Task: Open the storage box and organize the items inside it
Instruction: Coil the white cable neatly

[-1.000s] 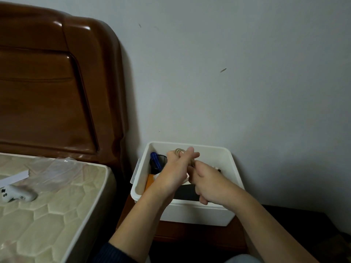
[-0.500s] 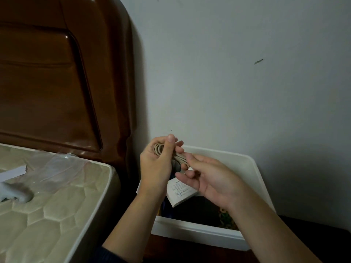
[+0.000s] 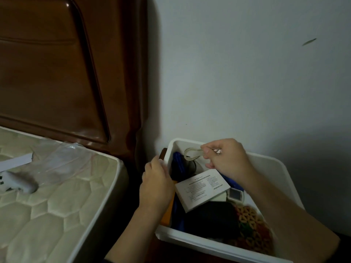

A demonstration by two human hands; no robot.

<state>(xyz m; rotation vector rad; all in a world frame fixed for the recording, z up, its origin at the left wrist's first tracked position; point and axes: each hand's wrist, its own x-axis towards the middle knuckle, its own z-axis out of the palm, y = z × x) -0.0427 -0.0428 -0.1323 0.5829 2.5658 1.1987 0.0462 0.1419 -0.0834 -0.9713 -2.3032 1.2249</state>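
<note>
Right hand (image 3: 226,160) pinches the coiled cord (image 3: 191,153) over the far-left corner of the open storage box (image 3: 269,166). Left hand (image 3: 156,182) grips the box's left wall; the cord's loop points left, towards it

Single head view, close, looking forward-down over storage box (image 3: 269,164) beside bed corner (image 3: 106,168), wall behind.

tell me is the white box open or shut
Open. The white box has no lid on it, and its contents show from above: a booklet, a dark cloth, and the cord held by the right hand.
</note>
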